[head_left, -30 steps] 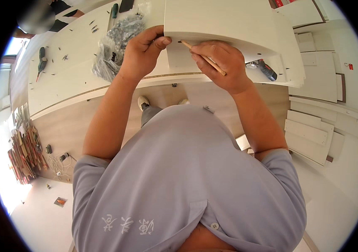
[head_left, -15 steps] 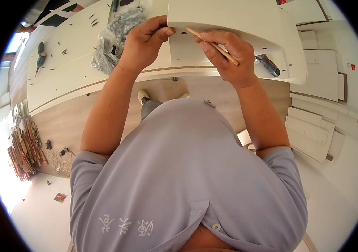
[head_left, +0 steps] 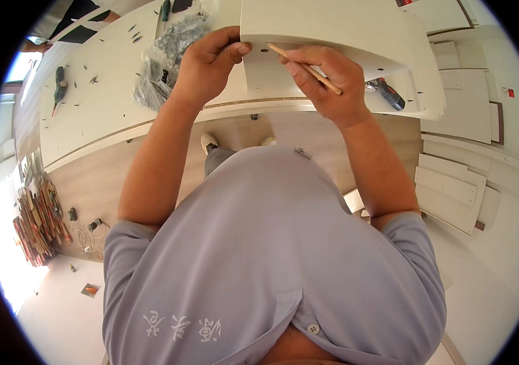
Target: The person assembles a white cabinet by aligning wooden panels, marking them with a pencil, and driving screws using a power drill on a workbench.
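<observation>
A white panel point(head_left: 332, 21) stands over the worktable, with a small dark hole point(head_left: 264, 50) in its near edge face. My left hand point(head_left: 206, 66) is closed on the panel's left corner, thumb on the near side and fingers partly hidden behind it. In my right hand point(head_left: 333, 82) a slim wooden pencil point(head_left: 321, 78) is pinched between thumb and fingers. Its tip points left and lies at the edge face just above the hole; whether it touches cannot be made out.
Left of the panel lies a clear plastic bag of small metal fittings point(head_left: 177, 45). A green-and-black screwdriver point(head_left: 60, 85) and scattered screws are farther left on the white worktable point(head_left: 101, 118). A power tool point(head_left: 390, 94) lies to the right. Boards point(head_left: 448, 182) lean at the right; wood strips point(head_left: 40, 219) are piled lower left.
The whole view has shifted slightly. Both hands keep nearly the same place against the panel, and the pencil's tip is a touch farther left.
</observation>
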`<state>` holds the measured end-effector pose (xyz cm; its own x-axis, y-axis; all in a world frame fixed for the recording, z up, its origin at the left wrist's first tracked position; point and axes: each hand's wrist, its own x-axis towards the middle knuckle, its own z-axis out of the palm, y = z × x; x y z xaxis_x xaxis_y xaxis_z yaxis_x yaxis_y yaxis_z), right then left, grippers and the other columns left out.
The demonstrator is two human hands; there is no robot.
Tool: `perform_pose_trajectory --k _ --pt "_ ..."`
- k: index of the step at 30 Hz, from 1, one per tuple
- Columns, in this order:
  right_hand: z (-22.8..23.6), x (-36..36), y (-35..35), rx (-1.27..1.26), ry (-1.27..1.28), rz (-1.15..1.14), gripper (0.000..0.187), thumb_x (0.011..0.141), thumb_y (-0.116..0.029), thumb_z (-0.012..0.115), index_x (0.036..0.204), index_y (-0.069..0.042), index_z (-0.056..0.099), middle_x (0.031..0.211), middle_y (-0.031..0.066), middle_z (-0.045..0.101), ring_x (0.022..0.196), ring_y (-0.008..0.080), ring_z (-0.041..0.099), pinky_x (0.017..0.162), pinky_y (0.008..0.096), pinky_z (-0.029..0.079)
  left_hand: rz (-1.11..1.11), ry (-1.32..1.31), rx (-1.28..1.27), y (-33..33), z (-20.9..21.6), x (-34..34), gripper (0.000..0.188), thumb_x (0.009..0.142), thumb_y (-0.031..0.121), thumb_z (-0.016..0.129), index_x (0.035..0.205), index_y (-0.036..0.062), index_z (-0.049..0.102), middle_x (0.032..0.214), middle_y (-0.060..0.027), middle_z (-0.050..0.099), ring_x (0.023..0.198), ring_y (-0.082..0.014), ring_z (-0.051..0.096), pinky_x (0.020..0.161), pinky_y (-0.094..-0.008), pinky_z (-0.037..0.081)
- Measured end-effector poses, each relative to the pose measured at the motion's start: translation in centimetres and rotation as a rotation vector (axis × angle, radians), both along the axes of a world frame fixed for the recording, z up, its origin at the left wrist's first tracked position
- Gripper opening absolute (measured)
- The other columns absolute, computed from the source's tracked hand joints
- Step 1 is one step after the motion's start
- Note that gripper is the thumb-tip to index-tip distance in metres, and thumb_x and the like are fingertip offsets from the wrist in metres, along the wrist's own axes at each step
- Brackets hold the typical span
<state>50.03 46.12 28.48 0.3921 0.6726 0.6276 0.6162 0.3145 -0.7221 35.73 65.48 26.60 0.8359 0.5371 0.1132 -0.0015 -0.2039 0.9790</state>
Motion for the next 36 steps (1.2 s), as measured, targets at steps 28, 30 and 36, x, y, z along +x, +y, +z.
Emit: perform_pose_trajectory --k 28,30,36 --pt "0.8 0.0 -0.3 -0.111 -0.158 0.016 0.017 0.089 0.002 0.076 0.104 -0.004 0.073 0.093 0.0094 0.076 0.079 0.0194 0.072 0.069 0.0303 0.057 -0.016 -0.059 -0.068 -0.4 0.0 -0.1 0.026 0.102 0.015 0.069 0.124 0.0003 0.070 0.094 -0.0006 0.069 0.085 -0.0096 0.058 0.081 -0.0259 0.052" --pt "0.8 0.1 -0.3 -0.111 -0.204 0.023 0.018 0.088 0.002 0.077 0.104 -0.004 0.073 0.092 0.0098 0.076 0.078 0.0208 0.072 0.068 0.0311 0.057 -0.015 -0.064 -0.064 -0.4 0.1 -0.1 0.026 0.102 0.014 0.069 0.124 0.0004 0.070 0.094 -0.0005 0.069 0.085 -0.0094 0.058 0.081 -0.0259 0.052" --pt "0.6 0.2 -0.3 -0.112 -0.364 0.003 0.020 0.083 0.001 0.078 0.102 -0.004 0.073 0.090 0.0094 0.075 0.075 0.0232 0.070 0.066 0.0330 0.056 0.000 -0.060 -0.063 -0.4 -0.3 -0.1 0.026 0.102 0.014 0.069 0.125 0.0010 0.070 0.093 -0.0005 0.069 0.083 -0.0094 0.058 0.080 -0.0263 0.052"
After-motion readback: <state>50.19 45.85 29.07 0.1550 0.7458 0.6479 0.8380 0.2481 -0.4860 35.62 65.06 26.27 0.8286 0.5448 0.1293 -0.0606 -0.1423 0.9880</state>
